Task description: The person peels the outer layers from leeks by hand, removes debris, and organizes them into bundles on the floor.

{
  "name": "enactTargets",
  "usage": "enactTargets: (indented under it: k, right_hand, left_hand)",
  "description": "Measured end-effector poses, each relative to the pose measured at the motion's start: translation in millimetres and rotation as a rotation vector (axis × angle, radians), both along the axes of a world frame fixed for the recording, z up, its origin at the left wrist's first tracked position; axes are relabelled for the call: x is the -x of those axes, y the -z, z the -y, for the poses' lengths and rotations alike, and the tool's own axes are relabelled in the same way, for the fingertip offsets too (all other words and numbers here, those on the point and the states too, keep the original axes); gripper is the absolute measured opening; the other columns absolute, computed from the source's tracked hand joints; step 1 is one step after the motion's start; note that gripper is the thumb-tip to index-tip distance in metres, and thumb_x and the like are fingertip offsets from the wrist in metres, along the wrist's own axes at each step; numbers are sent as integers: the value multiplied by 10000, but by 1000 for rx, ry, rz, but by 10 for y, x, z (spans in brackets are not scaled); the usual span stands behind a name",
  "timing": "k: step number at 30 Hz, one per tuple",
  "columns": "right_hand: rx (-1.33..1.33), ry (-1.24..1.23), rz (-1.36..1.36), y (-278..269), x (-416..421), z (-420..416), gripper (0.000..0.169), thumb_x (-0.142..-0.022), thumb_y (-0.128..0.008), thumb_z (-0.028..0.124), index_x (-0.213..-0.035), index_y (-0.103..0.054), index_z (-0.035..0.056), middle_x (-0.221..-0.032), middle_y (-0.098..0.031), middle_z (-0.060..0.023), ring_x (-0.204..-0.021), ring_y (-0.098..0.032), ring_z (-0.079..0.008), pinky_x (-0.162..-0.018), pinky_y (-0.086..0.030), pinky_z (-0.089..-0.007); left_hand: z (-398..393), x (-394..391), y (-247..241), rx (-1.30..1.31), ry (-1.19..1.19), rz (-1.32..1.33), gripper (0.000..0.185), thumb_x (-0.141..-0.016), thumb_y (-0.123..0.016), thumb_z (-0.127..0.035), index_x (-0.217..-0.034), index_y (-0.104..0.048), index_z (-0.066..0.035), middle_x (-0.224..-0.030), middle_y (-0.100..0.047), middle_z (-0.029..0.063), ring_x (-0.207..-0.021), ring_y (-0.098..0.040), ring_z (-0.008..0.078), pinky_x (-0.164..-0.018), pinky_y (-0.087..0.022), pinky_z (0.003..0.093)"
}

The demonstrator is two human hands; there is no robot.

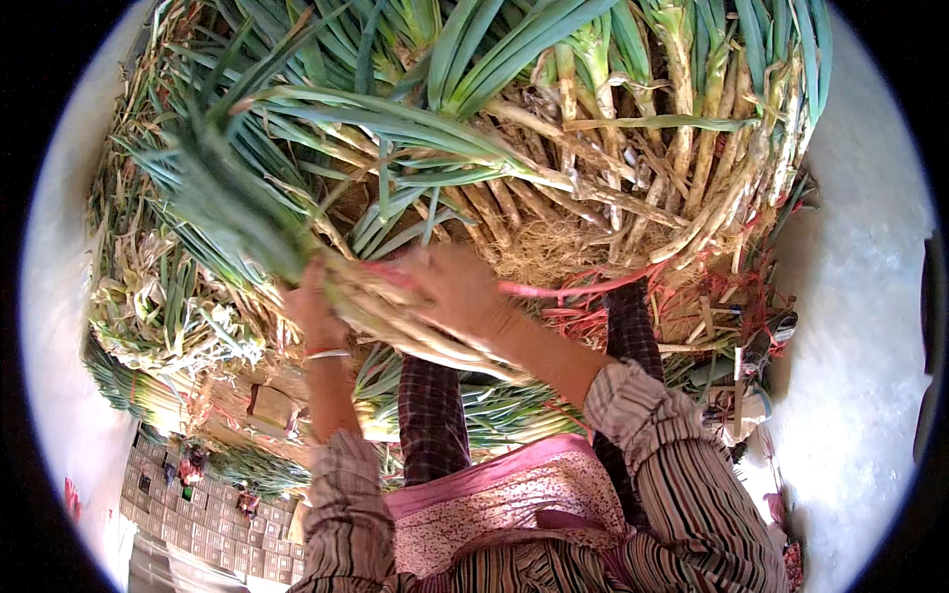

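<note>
My left hand (317,304) grips a bundle of long green onions (393,311) near where the pale stems meet the green leaves. The leaves point to the upper left and are blurred; the stems run down to the right, over my lap. My right hand (452,285), also blurred, is at the stems with its fingers on a red plastic tie strip (563,289). That strip stretches away to the right, past my wrist. In front of me lies a big heap of green onions (593,111) with brown stems and stringy roots.
More red strips (749,296) lie in a tangle at the right. At the left are dry peeled leaves (163,296) and a tied bundle of green onions (159,400). Further green onions (504,408) lie beneath my legs. People (191,467) are in the distance at lower left.
</note>
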State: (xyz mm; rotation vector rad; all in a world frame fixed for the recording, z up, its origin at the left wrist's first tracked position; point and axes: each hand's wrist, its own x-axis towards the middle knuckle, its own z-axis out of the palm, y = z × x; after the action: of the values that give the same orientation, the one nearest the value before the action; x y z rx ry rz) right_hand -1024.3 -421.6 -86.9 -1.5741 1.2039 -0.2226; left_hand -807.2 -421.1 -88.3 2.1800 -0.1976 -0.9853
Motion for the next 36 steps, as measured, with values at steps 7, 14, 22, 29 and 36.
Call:
enactTargets:
  k: [7, 14, 22, 29, 36]
  right_hand:
    - [279, 156, -595, 926, 1118, 887, 728, -713, -683, 502, -1224, -455, 38, -1136, -504, -178, -1076, -468, -322, -921, -389, -423]
    - [347, -32, -517, 1078, 366, 552, 269, -698, -699, 183, -901, -574, 60, -836, -531, -117, -820, -513, -231, -711, -466, -370]
    - [141, 225, -329, 1306, 966, 1032, 785, -665, -716, 496, -1170, -482, -59, -1094, -546, -257, -1050, -536, -380, -927, -428, -407]
    - [-259, -71, -476, 1553, 704, 1260, 943, -630, -700, 619, -1224, -463, -74, -1230, -481, -279, -1109, -510, -375, -1019, -359, -424]
    - [-339, 92, -191, 1656, 75, 999, 1042, -524, -733, 668, -1252, -465, -27, -1268, -462, -270, -1167, -493, -320, -1024, -373, -393]
  left_hand:
    - [-195, -286, 600, -319, 608, 502, 979, -729, -698, -448, -1360, -191, 102, -1358, -334, 291, -1218, -397, 407, -1037, -323, 436]
    - [137, 204, 1501, -163, 685, 194, 1016, -641, -747, -512, -1300, -307, 125, -1275, -452, 272, -1184, -451, 364, -1002, -341, 389]
    - [170, 70, 2027, -108, 588, -315, 914, -621, -773, -487, -1274, -415, 43, -1245, -495, 202, -1174, -460, 272, -1003, -321, 365]
    - [342, 28, 2213, -175, 406, -732, 663, -664, -726, -463, -1226, -508, -187, -1300, -456, 18, -1170, -410, 217, -974, -310, 452]
    - [34, -103, 1940, -50, 186, -989, 476, -732, -702, -313, -1124, -555, -85, -1101, -576, 46, -971, -556, 181, -853, -457, 376]
